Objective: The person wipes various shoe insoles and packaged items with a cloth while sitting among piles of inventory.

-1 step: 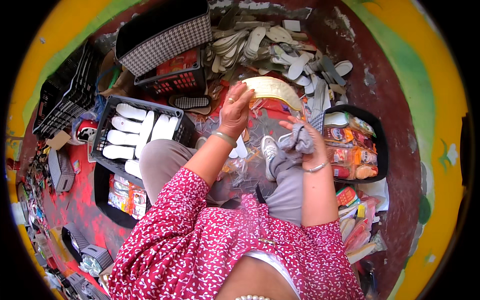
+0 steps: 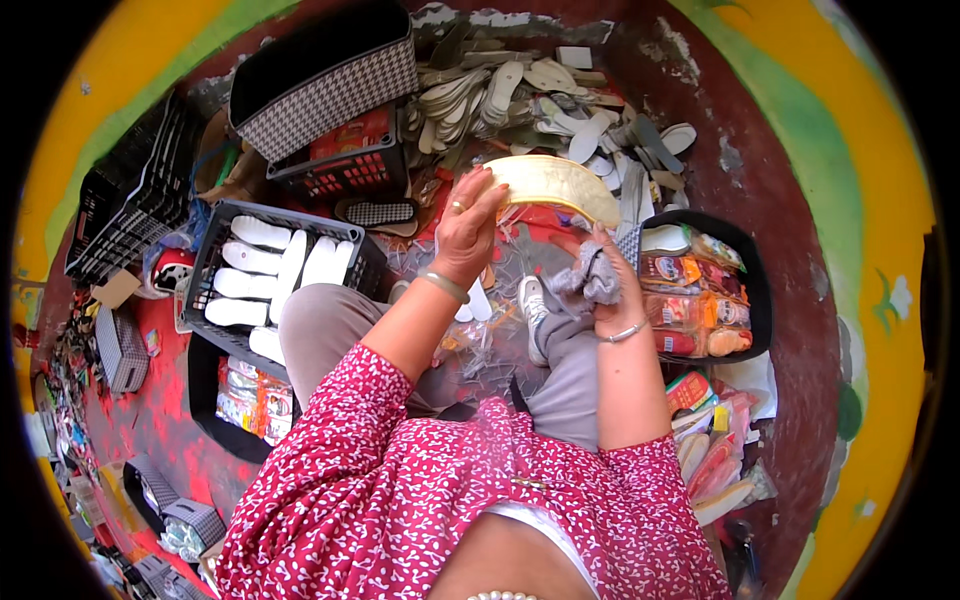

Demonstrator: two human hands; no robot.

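Left hand [image 2: 468, 232]: fingers closed on pale cream curved shoe insole [image 2: 556, 184]
Right hand [image 2: 612, 292]: pinched crumpled grey cloth [image 2: 588, 280]; touched insole's right end

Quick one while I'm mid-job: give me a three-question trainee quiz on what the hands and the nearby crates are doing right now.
1. True or false: the left hand holds the cream shoe insole.
2. What is bunched in the right hand?
A. a grey rag
B. a red brush
C. a glue bottle
3. Fill in: the black crate to the person's left holds a row of ____ insoles.

Key
1. True: the fingers grip its near end, lifted above the floor.
2. A
3. white
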